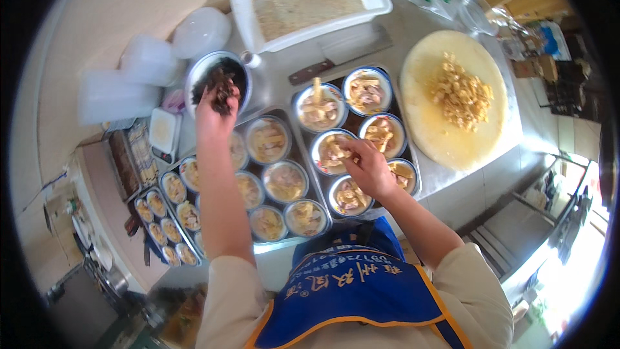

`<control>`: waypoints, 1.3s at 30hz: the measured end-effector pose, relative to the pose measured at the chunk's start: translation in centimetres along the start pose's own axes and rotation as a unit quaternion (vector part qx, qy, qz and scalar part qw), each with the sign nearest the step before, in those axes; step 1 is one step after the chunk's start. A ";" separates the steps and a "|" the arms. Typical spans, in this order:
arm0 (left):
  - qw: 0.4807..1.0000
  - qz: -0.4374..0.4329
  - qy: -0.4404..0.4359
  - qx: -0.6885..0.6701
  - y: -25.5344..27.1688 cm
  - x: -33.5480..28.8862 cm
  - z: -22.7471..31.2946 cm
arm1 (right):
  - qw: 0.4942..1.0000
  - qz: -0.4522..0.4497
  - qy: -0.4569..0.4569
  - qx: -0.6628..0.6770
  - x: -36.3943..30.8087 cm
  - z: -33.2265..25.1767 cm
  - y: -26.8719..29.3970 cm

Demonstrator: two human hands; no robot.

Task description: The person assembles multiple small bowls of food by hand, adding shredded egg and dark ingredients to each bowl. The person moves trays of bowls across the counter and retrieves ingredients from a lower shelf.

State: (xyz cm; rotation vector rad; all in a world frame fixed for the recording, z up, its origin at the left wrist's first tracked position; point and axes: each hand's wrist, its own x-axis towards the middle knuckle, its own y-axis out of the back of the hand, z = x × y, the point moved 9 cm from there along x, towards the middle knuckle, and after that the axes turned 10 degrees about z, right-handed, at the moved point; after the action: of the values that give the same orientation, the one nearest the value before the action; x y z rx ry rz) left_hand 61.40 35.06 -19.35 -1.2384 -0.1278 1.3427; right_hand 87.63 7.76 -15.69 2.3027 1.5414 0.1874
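Observation:
My left hand [213, 115] is closed around a clump of dark, ruffled wood ear fungus [223, 90], over a round bowl [192, 81] of the same. At the right tray [415, 171], my right hand [369, 167] has its fingertips pinched together over a small blue-rimmed bowl [318, 157]. Pale meat and yellowish strips [332, 150] lie in that bowl; whatever the fingertips hold is too small to tell. Several similar filled bowls stand around it, one with a yellow strip [316, 88] sticking up.
More filled bowls [284, 181] sit in trays to the left. A round cutting board [420, 136] carries chopped yellow food [462, 94] on the right. Beyond the bowls lie a cleaver [355, 45] and a white tub [255, 37]. A small scale [165, 132] stands left.

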 end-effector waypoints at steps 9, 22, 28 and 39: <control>0.914 -0.044 0.160 0.371 -8.2 -5.0 -21.3 | 0.987 0.005 -0.072 0.142 9.3 -0.1 0.5; 0.929 0.018 0.173 0.328 -7.7 -1.6 -26.1 | 0.930 0.151 -0.266 0.206 11.2 9.7 6.4; 0.934 0.046 0.152 0.319 -6.8 -0.9 -25.2 | 0.970 0.099 -0.220 0.016 12.3 9.4 7.0; 0.970 0.011 0.165 0.179 -5.7 -0.7 -23.4 | 0.944 0.114 -0.223 0.214 13.2 9.9 8.8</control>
State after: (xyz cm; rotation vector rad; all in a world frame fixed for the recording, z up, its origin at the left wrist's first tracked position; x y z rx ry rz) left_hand 81.04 22.20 -24.72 -1.1346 0.3512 1.0998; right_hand 103.52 14.58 -22.79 2.6018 1.1628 -0.6337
